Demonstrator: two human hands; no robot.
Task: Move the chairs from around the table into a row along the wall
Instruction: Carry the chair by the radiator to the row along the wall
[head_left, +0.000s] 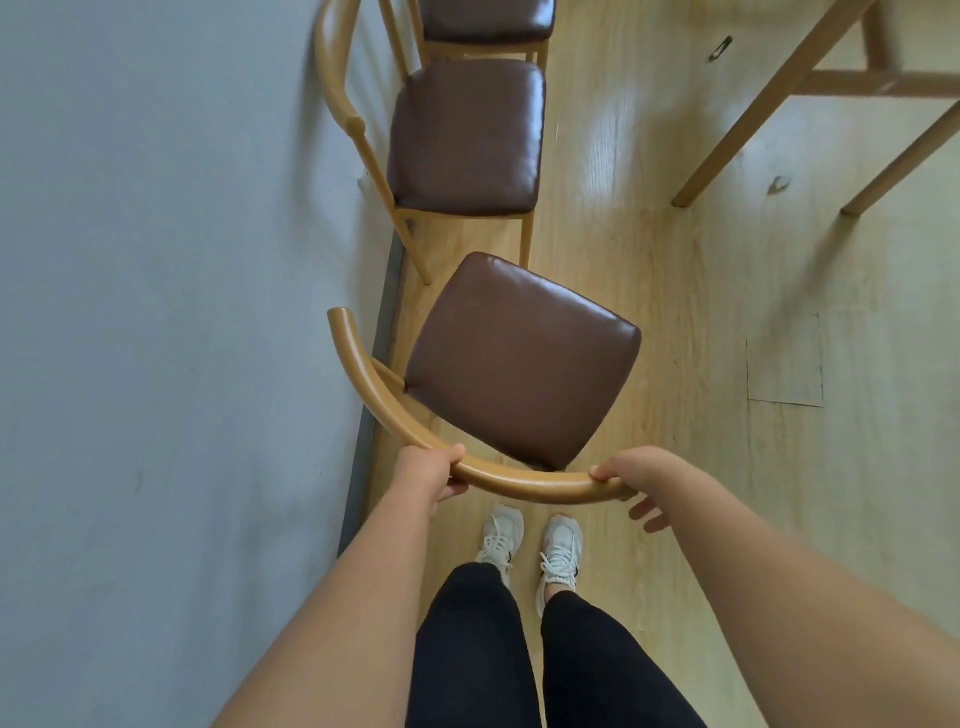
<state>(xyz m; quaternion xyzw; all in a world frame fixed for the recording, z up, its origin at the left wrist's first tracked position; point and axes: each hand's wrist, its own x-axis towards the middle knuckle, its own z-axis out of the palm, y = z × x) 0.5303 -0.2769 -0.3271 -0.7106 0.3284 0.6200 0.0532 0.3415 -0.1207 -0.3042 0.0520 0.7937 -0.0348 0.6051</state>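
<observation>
Both hands are on the curved wooden backrest (519, 480) of the brown-cushioned chair (519, 358): left hand (431, 473) wrapped round it, right hand (631, 478) at its end with thumb on top and fingers loose underneath. The chair sits skewed just off the grey wall (171, 312), near the second chair (465, 140) already in the row. Stiff frame, probably light enough to swing by that rail; plenty of floor toward the table legs (753, 119), tight only wall-side.
</observation>
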